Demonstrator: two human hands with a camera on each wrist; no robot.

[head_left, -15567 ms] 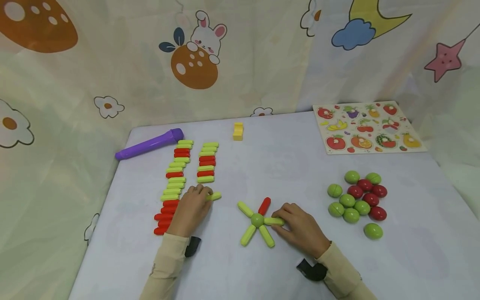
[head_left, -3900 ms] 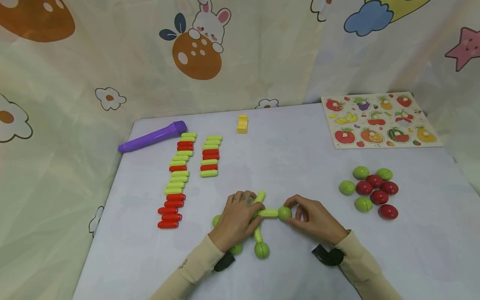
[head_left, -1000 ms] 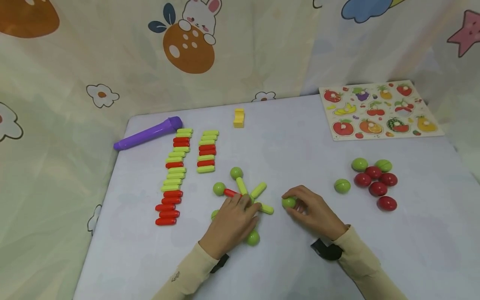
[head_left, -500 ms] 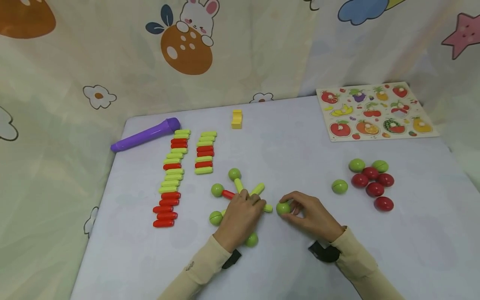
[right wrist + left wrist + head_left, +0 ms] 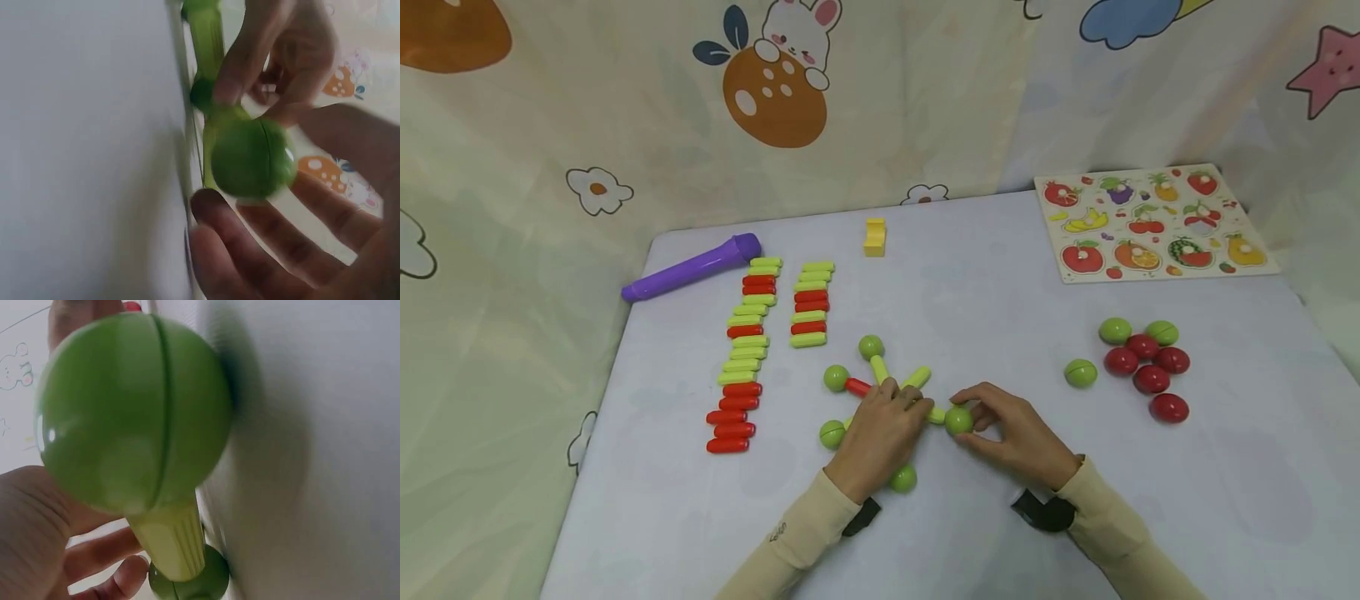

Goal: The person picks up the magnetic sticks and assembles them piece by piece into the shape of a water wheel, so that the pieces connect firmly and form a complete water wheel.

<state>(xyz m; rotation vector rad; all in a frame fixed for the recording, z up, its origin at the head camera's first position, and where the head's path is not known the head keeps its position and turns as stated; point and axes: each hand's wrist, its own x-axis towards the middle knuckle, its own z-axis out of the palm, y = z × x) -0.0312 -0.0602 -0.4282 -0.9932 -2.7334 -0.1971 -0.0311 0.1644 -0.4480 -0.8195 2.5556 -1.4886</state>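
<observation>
A star of rods and balls lies at mid-table in the head view, with light-green rods [image 5: 917, 377] and one red rod [image 5: 857, 387]. Green balls [image 5: 835, 378] cap several rod ends. My left hand [image 5: 882, 437] covers the star's centre and grips it by a rod there; its thumb and fingers show in the right wrist view. My right hand [image 5: 1024, 437] pinches a green ball [image 5: 958, 420] against the tip of the right-pointing rod [image 5: 936, 415]. Whether that ball is fixed on the rod, I cannot tell. A capped rod fills the left wrist view, its ball [image 5: 134, 412] nearest the camera.
Red and light-green rods [image 5: 747, 353] lie in two columns on the left. Red balls [image 5: 1152, 379] and three green balls [image 5: 1080, 373] sit at right. Farther back are a purple stick [image 5: 692, 268], a small yellow block [image 5: 875, 238] and a fruit puzzle board [image 5: 1153, 223].
Balls now cap several rods that were bare at first, and fewer green balls lie at right. Within the last second my right hand brought a green ball left to the rod tip.
</observation>
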